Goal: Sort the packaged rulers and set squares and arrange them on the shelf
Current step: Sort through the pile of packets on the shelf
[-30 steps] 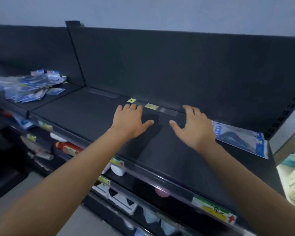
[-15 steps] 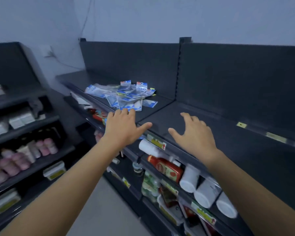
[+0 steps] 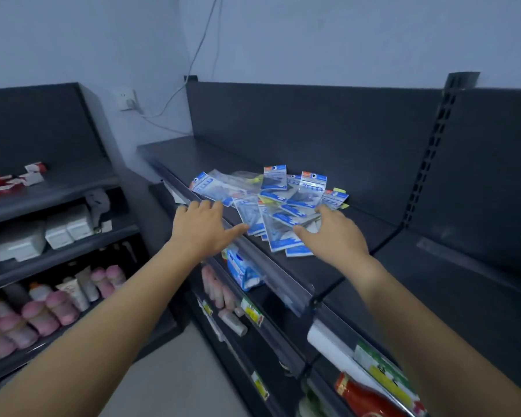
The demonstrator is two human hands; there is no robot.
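Note:
A loose pile of packaged rulers and set squares point(image 3: 278, 203), clear bags with blue and white header cards, lies on the dark top shelf point(image 3: 328, 266). My left hand point(image 3: 203, 228) hovers at the pile's near left edge, fingers spread and straight, holding nothing. My right hand point(image 3: 333, 233) reaches over the pile's right side with fingers extended, its fingertips at the packets; I cannot tell if they touch. Part of the pile is hidden under the right hand.
The shelf's clear price rail point(image 3: 268, 266) runs along its front edge. Lower shelves hold a blue-white pack point(image 3: 242, 270), pink bottles point(image 3: 42, 311), white boxes point(image 3: 66, 230) and a red bottle point(image 3: 364, 398). A wall socket with a cable point(image 3: 128, 99) is behind.
My view has swung left from the bare right section of shelf. The pile of packets now lies straight ahead, and both hands have come up to it, still spread and holding nothing.

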